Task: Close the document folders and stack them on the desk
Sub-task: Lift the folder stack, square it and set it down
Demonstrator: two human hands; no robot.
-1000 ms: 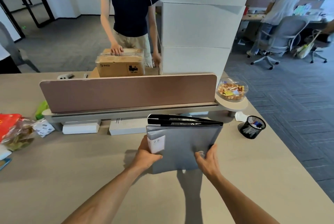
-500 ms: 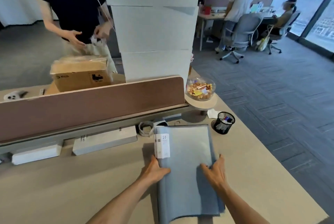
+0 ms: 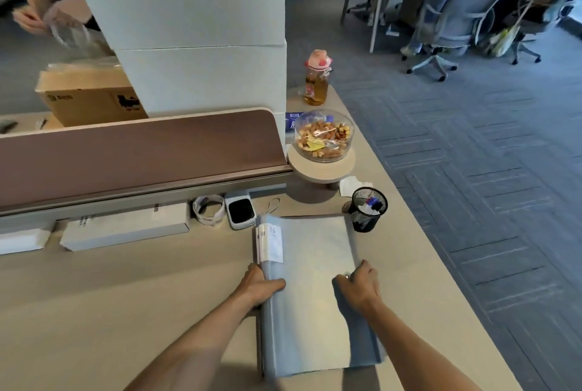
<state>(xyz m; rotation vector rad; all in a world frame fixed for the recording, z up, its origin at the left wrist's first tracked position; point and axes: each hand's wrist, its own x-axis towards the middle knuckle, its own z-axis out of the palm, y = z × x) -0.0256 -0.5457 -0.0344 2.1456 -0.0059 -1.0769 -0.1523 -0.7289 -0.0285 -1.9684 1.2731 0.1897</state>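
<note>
Flat at lower centre, long axis up-frame: folder (image 3: 310, 264), spine clamped by left hand (image 3: 259, 286), opposite edge under curled right hand (image 3: 359, 287).

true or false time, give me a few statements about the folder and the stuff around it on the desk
1. The folder lies flat on the desk. True.
2. Only the left hand touches the folder. False: the right hand holds its right edge too.
3. The mesh pen cup stands by the folder's far right corner. True.
4. The snack bowl sits on the folder. False: it sits on a round stand beyond the folder.
</note>
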